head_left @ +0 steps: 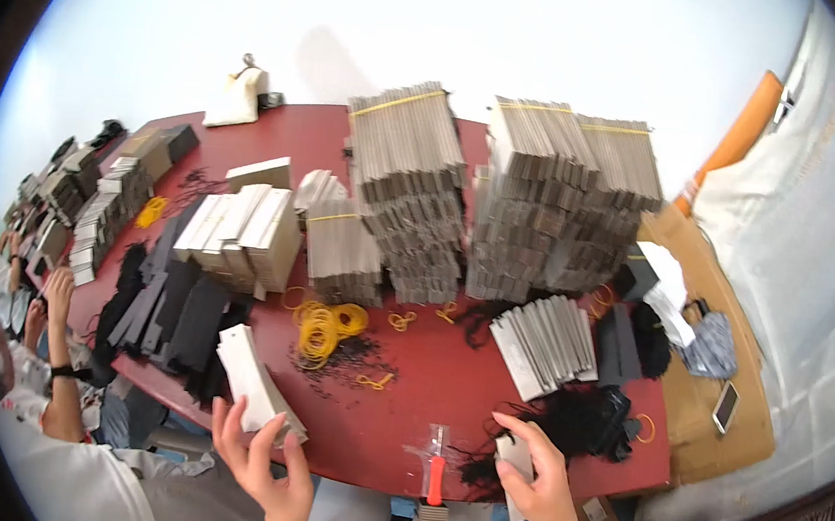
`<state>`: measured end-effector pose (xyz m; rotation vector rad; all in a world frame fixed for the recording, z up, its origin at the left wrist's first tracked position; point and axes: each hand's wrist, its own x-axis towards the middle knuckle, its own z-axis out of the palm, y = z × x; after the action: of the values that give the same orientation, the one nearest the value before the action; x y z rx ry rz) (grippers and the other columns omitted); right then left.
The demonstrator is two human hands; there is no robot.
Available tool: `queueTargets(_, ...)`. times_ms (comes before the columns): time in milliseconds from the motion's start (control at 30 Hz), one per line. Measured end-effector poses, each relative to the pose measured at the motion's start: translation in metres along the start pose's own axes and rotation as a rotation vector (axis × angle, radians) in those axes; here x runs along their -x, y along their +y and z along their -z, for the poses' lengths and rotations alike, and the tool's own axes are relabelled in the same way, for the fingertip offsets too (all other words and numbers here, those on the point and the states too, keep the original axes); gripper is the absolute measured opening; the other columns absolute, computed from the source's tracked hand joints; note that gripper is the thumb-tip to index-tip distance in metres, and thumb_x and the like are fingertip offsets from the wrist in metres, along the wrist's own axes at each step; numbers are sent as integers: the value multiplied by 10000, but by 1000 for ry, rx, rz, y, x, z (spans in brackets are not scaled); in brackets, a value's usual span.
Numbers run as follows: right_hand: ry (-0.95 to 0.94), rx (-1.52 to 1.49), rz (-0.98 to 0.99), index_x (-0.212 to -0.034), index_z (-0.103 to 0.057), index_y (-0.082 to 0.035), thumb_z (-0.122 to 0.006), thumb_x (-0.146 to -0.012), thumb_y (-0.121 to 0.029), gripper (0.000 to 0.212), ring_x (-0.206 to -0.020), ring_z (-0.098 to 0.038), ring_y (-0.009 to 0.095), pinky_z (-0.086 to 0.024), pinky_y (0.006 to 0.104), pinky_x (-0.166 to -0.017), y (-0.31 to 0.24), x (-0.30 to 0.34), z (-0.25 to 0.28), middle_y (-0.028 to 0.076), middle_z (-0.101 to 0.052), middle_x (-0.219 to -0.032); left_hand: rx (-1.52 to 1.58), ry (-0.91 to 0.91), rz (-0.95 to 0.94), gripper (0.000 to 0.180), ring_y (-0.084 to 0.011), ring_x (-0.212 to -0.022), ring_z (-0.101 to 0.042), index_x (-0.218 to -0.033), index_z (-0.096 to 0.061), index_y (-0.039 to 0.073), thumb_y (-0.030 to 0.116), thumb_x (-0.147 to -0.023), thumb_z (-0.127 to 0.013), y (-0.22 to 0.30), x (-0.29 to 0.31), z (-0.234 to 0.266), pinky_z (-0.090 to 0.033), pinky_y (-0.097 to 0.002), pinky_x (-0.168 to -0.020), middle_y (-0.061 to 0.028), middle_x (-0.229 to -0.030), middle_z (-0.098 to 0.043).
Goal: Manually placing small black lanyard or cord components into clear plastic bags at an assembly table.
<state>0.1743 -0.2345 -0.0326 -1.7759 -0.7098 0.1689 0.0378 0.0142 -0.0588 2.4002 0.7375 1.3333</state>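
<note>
Holding a pale card (515, 453) at right, spreading empty fingers at left

At the near edge of a red table (405, 385), seen from above, 2 bare hands work well apart. The right hand (541, 478) has its thumb and fingers clamped on the pale card, whose long axis runs roughly from far to near. The left hand (272, 476) is palm up, its fingers apart and gripping nothing.

Key to the layout is the white card stack (255, 381), lying just beyond the left fingers. Its long axis slants from far left to near right, so the near end points toward that hand, by a wide margin the nearer of the 2. The fingertips overlap this end in the view; whether they touch it, I cannot tell.

Just beyond the right hand sits a loose heap of black cords (578, 417), with a fanned row of grey pieces (545, 345) farther back. Between the hands, a red-handled tool (435, 481) lies at the table's near edge. Yellow rubber bands (320, 337) are piled farther off, in front of 2 tall groups of banded grey bundles. At far left, a co-worker's arm (66, 392) reaches onto the table.
</note>
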Motion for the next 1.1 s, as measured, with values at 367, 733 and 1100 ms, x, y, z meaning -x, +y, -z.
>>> queueTargets(367, -14, -398, -233, -1397, -334, -11, -507, -942, -6, 487, -993, -628, 171, -479, 300, -883, -6, -15, 30, 130, -647, -1068, 402, 63, -180, 59, -269, -828, -554, -884, -596, 8, 45, -860, -556, 11, 15, 6, -437, -364, -763, -152, -935, -591)
queueTargets(733, 38, -243, 71, -1204, -499, 3, -587, -874, -17, 342, -926, -613, 130, -511, 273, -802, -16, -129, 68, 91, -622, -1045, 603, -104, -90, 194, -228, -711, -598, -860, -667, 13, -92, -719, -585, 18, 14, -4, -450, -282, -615, -128, -831, -648)
queueTargets(1100, -179, 809, 175, -1220, -487, -74, -609, -732, 32, 514, -966, -578, 433, -491, 435, -818, 77, -166, 9, 204, -564, -1132, 620, -212, 58, 163, -221, -752, -635, -883, -679, 10, -81, -774, -599, 10, 17, 2, -500, -286, -658, -125, -886, -652)
